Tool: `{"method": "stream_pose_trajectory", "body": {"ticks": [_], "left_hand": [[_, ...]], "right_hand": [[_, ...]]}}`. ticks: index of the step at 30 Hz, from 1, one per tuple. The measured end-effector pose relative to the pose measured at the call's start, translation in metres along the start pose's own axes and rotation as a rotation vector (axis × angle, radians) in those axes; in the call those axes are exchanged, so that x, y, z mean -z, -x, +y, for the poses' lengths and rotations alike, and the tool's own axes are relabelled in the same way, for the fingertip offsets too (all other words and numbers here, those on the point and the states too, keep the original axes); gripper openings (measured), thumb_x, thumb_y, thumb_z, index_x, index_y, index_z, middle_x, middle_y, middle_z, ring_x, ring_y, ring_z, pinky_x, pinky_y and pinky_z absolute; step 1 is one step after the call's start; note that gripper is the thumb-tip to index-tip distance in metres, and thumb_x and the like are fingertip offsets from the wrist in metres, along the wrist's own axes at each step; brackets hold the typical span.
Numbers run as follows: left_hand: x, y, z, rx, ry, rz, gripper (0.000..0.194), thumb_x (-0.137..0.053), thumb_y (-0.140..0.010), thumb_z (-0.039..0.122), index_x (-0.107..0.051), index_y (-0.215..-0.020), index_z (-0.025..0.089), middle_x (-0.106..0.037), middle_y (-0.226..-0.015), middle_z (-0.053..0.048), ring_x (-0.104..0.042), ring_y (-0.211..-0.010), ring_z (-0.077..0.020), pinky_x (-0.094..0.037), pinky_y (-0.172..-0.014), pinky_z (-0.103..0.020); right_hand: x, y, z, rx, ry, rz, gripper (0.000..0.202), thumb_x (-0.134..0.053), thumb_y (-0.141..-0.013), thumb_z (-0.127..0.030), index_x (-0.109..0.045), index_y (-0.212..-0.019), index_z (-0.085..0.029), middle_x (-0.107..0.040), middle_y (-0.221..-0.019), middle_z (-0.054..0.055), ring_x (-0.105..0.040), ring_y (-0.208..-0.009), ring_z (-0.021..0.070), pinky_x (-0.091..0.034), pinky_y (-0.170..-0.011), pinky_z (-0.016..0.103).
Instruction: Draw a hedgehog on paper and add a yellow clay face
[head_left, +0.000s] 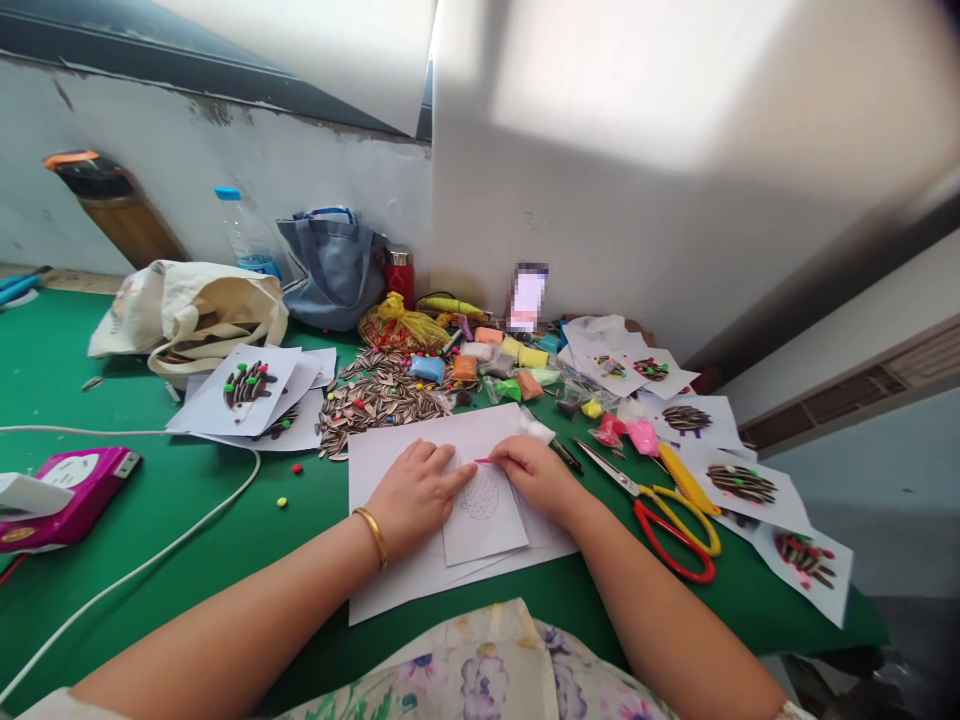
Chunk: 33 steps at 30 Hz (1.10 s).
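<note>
A small white paper card (487,535) with a drawn, dotted round outline lies on larger white sheets (375,590). My left hand (416,490), a gold bangle at its wrist, rests flat on the papers with its fingers stretched out, the index fingertip near the top of the drawing. My right hand (532,480) is closed in a pinch at the card's upper edge. From its fingertips a thin pink strip (484,461), perhaps modelling clay, reaches toward my left index finger. Behind the hands lies a pile of striped sunflower seeds (386,395).
Scissors (649,505) with red and yellow handles lie to the right. Seed-decorated cards (742,480) line the right edge; more cards (251,395) lie left. Several bagged clay lumps (465,368), a phone (528,298), cloth bags (330,275) and a white cable (165,555) surround the workspace.
</note>
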<state>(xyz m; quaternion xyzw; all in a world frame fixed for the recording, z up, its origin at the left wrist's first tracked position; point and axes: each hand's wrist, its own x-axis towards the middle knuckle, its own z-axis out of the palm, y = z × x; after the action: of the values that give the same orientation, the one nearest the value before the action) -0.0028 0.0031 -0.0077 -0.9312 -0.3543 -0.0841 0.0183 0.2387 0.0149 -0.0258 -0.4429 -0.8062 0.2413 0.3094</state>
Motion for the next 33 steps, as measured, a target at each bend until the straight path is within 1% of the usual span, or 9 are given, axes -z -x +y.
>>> {"method": "stream_pose_trajectory", "body": {"ticks": [3, 8, 15, 18, 23, 30, 33], "left_hand": [[-0.001, 0.000, 0.000, 0.000, 0.001, 0.025, 0.047, -0.055, -0.088, 0.023, -0.054, -0.134, 0.028, -0.057, -0.120, -0.011, -0.051, -0.104, -0.0276, -0.039, -0.098, -0.047], [-0.002, 0.001, 0.000, -0.007, 0.009, 0.076, 0.039, -0.053, -0.088, 0.017, -0.060, -0.126, 0.019, -0.059, -0.119, -0.013, -0.052, -0.106, -0.0275, -0.044, -0.095, -0.043], [-0.003, 0.001, -0.002, -0.013, 0.026, 0.096, 0.040, -0.056, -0.085, 0.016, -0.061, -0.125, 0.021, -0.060, -0.120, -0.013, -0.054, -0.104, -0.0272, -0.047, -0.095, -0.044], [-0.005, 0.002, -0.002, -0.001, 0.044, 0.112, 0.040, -0.055, -0.086, 0.016, -0.060, -0.125, 0.020, -0.060, -0.122, -0.013, -0.054, -0.106, -0.0271, -0.047, -0.096, -0.044], [-0.007, 0.001, -0.003, 0.013, 0.031, 0.092, 0.039, -0.051, -0.088, 0.014, -0.060, -0.126, 0.015, -0.061, -0.122, -0.014, -0.054, -0.107, -0.0274, -0.047, -0.097, -0.043], [-0.006, 0.000, -0.003, 0.006, 0.021, 0.079, 0.040, -0.052, -0.088, 0.015, -0.060, -0.127, 0.017, -0.060, -0.124, -0.014, -0.054, -0.106, -0.0269, -0.046, -0.097, -0.043], [-0.005, 0.000, -0.003, 0.009, 0.025, 0.077, 0.040, -0.052, -0.088, 0.015, -0.060, -0.127, 0.016, -0.060, -0.123, -0.014, -0.054, -0.106, -0.0271, -0.045, -0.098, -0.043]], "right_hand": [[-0.001, 0.000, 0.000, 0.006, 0.001, 0.016, 0.020, -0.053, -0.090, -0.010, -0.069, -0.093, -0.022, -0.071, -0.092, 0.004, -0.064, -0.089, 0.0193, -0.049, -0.083, 0.034], [-0.005, 0.000, -0.001, 0.031, -0.016, 0.052, 0.019, -0.055, -0.090, -0.011, -0.069, -0.095, -0.022, -0.071, -0.094, 0.004, -0.064, -0.089, 0.0190, -0.049, -0.083, 0.034], [-0.014, 0.000, -0.005, 0.046, -0.045, 0.036, 0.022, -0.055, -0.087, -0.007, -0.069, -0.096, -0.022, -0.071, -0.094, 0.003, -0.063, -0.091, 0.0183, -0.049, -0.084, 0.033], [-0.015, -0.001, -0.006, 0.024, -0.056, 0.057, 0.021, -0.055, -0.087, -0.008, -0.069, -0.095, -0.022, -0.071, -0.093, 0.003, -0.063, -0.090, 0.0179, -0.049, -0.084, 0.032], [-0.019, -0.002, -0.009, -0.049, -0.040, 0.113, 0.019, -0.056, -0.088, -0.012, -0.069, -0.097, -0.021, -0.071, -0.096, 0.004, -0.064, -0.092, 0.0186, -0.049, -0.086, 0.034], [-0.024, -0.002, -0.018, -0.050, -0.018, 0.088, 0.017, -0.056, -0.088, -0.013, -0.069, -0.094, -0.022, -0.070, -0.092, 0.004, -0.063, -0.089, 0.0185, -0.049, -0.084, 0.033], [-0.024, -0.003, -0.018, -0.056, -0.029, 0.110, 0.018, -0.055, -0.088, -0.013, -0.069, -0.094, -0.022, -0.070, -0.092, 0.004, -0.063, -0.090, 0.0184, -0.048, -0.085, 0.033]]}}
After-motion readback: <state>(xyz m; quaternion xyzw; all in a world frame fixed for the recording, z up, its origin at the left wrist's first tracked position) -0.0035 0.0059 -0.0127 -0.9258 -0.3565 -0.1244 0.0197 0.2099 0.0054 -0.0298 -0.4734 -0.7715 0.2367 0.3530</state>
